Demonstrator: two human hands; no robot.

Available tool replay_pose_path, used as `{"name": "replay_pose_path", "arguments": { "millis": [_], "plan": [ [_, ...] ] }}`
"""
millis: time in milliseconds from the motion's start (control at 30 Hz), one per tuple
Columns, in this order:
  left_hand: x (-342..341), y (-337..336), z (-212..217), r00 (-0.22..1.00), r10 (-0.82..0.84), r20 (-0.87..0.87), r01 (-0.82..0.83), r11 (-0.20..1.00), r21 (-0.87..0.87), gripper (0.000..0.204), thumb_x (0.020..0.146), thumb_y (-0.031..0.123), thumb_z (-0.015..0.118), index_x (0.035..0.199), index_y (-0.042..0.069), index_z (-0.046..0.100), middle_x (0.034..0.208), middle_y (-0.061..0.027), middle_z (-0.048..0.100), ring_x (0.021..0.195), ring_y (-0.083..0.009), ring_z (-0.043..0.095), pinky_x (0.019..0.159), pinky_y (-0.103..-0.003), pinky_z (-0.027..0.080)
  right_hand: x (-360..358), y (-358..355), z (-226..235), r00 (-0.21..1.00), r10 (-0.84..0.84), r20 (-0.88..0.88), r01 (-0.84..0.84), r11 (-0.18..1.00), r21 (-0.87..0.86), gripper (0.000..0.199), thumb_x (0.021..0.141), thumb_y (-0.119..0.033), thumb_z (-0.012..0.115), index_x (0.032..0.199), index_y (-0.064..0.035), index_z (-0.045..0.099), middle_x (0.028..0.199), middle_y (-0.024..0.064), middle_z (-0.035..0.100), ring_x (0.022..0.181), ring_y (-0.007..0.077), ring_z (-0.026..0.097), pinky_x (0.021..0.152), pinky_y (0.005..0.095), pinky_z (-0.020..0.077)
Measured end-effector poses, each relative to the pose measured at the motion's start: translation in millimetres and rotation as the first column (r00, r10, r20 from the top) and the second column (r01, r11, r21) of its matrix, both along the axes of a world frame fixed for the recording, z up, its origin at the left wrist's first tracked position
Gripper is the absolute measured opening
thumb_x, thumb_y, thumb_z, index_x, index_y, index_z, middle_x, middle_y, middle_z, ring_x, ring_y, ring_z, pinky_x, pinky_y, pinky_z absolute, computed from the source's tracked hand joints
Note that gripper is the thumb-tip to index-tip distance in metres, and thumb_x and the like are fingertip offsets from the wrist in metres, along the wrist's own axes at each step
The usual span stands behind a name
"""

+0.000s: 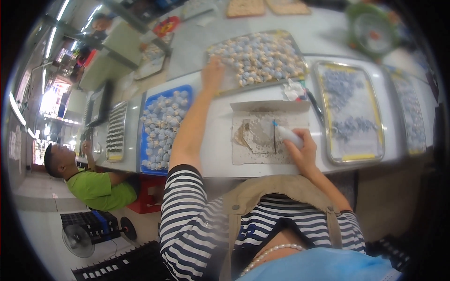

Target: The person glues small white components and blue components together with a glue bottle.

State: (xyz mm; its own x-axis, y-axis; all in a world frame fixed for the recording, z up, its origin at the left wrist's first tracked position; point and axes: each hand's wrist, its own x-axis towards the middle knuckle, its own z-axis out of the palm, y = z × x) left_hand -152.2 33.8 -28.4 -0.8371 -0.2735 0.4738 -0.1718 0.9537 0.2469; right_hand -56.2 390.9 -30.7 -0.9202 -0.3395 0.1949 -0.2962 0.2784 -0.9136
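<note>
My right hand (302, 152) is wrapped round a white squeeze bottle (291, 136). Its thin blue tip points up and left over a grey-stained piece of cardboard (293, 157), which has one edge folded up at the back. My left arm stretches forward, and the left hand (213, 72) is at the left end of a tray (225, 86) crowded with small blue-grey and cream pieces (267, 58). Its fingers look curled together; what they hold, if anything, is too small to make out.
Left of the cardboard stands a blue tray (144, 157) of similar pieces. A yellow-edged tray (380, 157) with blue-grey bits lies to the right. Crumpled white tissue (294, 89) sits behind the cardboard, a green round-faced device (373, 33) farther back. A person in green (101, 189) sits at left.
</note>
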Motion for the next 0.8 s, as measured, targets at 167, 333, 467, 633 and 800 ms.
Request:
{"name": "replay_pose_path", "arguments": {
  "millis": [167, 333, 467, 633, 800],
  "plan": [
    [47, 50, 40, 0.927, 0.023, -0.375, 0.37, -0.228, 0.9, 0.032, 0.085, 0.013, 0.055, 0.116, 0.006, 0.047, 0.098, -0.008, 0.06, 0.078, -0.014, 0.06, 0.063, -0.02, 0.048, 0, 9, 3, 0.985, -0.009, 0.172, 0.04, 0.983, -0.178, 0.022, 0.076, -0.012, 0.064, 0.091, -0.001, 0.052, 0.078, 0.0086, 0.058, 0.072, 0.0136, 0.055, 0.064, 0.0257, 0.044],
    [101, 100, 52, 0.891, 0.012, -0.454, 0.383, -0.556, 0.737, 0.031, 0.086, 0.013, 0.054, 0.115, 0.005, 0.047, 0.108, -0.011, 0.056, 0.086, -0.014, 0.056, 0.067, -0.02, 0.049, 0, 12, -6, 0.99, -0.032, 0.138, 0.059, 0.979, -0.193, 0.024, 0.076, -0.012, 0.064, 0.094, -0.0012, 0.053, 0.079, 0.0075, 0.058, 0.074, 0.0137, 0.055, 0.066, 0.0252, 0.0438],
    [135, 139, 31, 0.905, -0.003, -0.426, 0.306, -0.692, 0.654, 0.03, 0.085, 0.012, 0.055, 0.114, 0.004, 0.048, 0.114, -0.0115, 0.053, 0.084, -0.0121, 0.055, 0.073, -0.019, 0.049, -3, 14, -7, 0.994, -0.103, 0.039, 0.108, 0.981, -0.164, 0.026, 0.077, -0.014, 0.064, 0.098, -0.0018, 0.053, 0.084, 0.0081, 0.057, 0.08, 0.0135, 0.054, 0.071, 0.0254, 0.0427],
    [167, 176, 19, 0.941, -0.161, -0.296, 0.156, -0.571, 0.806, 0.028, 0.084, 0.01, 0.057, 0.11, 0.005, 0.05, 0.106, -0.014, 0.055, 0.08, -0.0099, 0.054, 0.064, -0.02, 0.045, -7, 10, -15, 0.983, -0.128, 0.13, 0.16, 0.948, -0.275, 0.028, 0.078, -0.018, 0.063, 0.097, -0.0004, 0.053, 0.087, 0.0071, 0.056, 0.08, 0.0129, 0.053, 0.071, 0.0252, 0.0421],
    [187, 183, 26, 0.938, -0.259, -0.232, 0.116, -0.399, 0.91, 0.03, 0.084, 0.015, 0.059, 0.11, 0.008, 0.046, 0.097, -0.0121, 0.058, 0.079, -0.0126, 0.056, 0.068, -0.023, 0.047, 2, 16, -10, 0.924, -0.032, 0.381, 0.201, 0.889, -0.411, 0.022, 0.08, -0.015, 0.061, 0.096, -0.0036, 0.052, 0.084, 0.0037, 0.057, 0.078, 0.0099, 0.053, 0.069, 0.022, 0.0421]
  ]
}}
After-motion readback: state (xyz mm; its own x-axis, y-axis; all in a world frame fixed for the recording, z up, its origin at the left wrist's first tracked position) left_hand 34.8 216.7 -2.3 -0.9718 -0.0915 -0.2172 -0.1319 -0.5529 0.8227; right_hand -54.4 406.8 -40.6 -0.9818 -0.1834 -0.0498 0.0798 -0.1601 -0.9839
